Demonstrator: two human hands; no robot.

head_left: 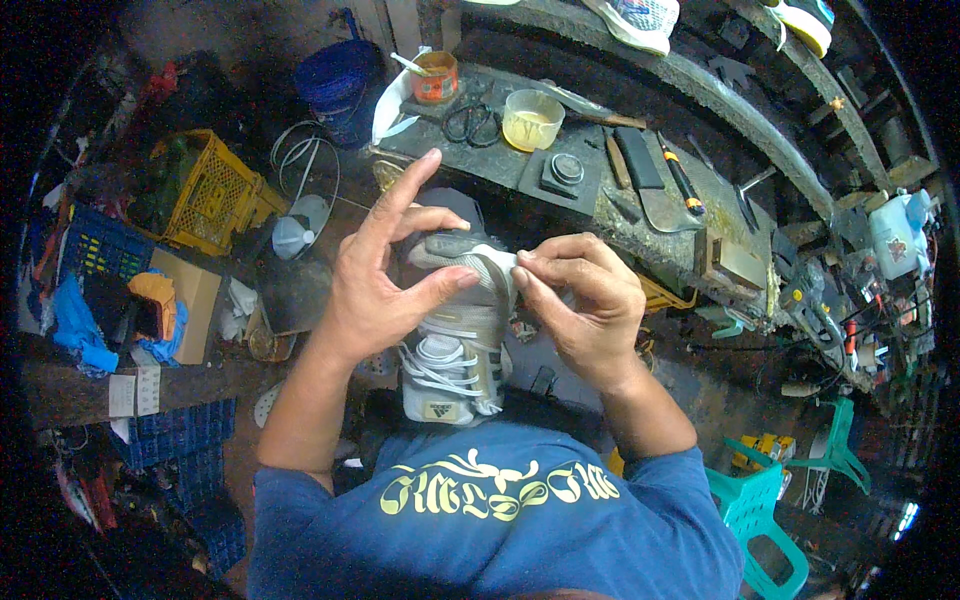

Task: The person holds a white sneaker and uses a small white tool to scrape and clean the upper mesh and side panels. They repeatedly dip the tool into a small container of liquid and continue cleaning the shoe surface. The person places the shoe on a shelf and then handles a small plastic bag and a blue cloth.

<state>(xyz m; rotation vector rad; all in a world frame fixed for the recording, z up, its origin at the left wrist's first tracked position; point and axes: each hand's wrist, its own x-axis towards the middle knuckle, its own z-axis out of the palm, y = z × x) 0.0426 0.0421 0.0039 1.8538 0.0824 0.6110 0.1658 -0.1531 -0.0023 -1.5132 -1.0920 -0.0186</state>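
Note:
A white and grey laced sneaker sits upright in the middle, laces toward me and toe away. My left hand holds it at the toe from the left, thumb on the grey mesh and index finger raised above it. My right hand pinches a pale strip along the toe's right edge between thumb and fingers. A dark support under the toe is mostly hidden by the shoe and my left hand.
A dark bench holds an orange can, cup, scissors, metal block and several tools. Crates, a blue bucket and cardboard stand left; green stools stand at right; shoes rest on a rack.

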